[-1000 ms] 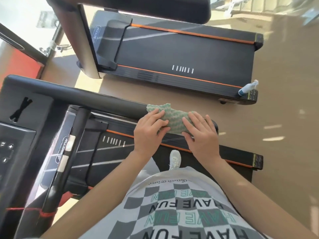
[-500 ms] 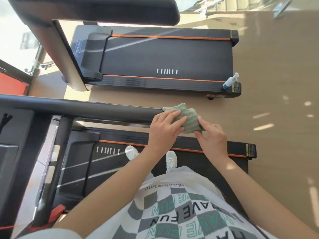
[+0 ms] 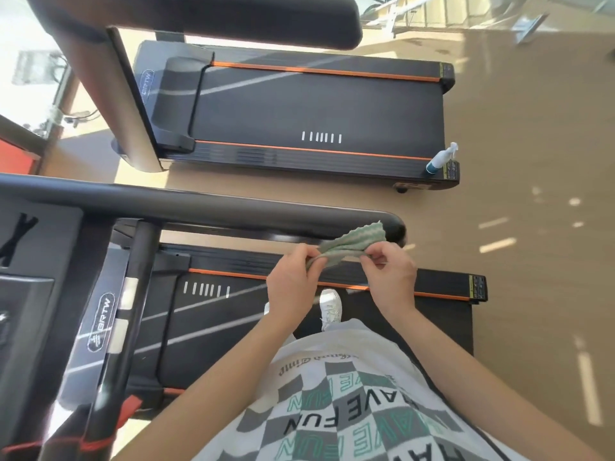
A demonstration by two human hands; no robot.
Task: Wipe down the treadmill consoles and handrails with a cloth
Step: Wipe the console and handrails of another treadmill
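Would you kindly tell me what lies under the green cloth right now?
The cloth, pinched by the left hand and right hand, is above the handrail near its end and the treadmill's side rail. The parts directly beneath it are covered.

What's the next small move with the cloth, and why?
Probably spread the cloth flat and lay it over the handrail. The left hand and right hand each pinch it, bunched between them, by the rail's rounded end rather than wrapped round it, so it looks like nothing is being wiped at this moment.
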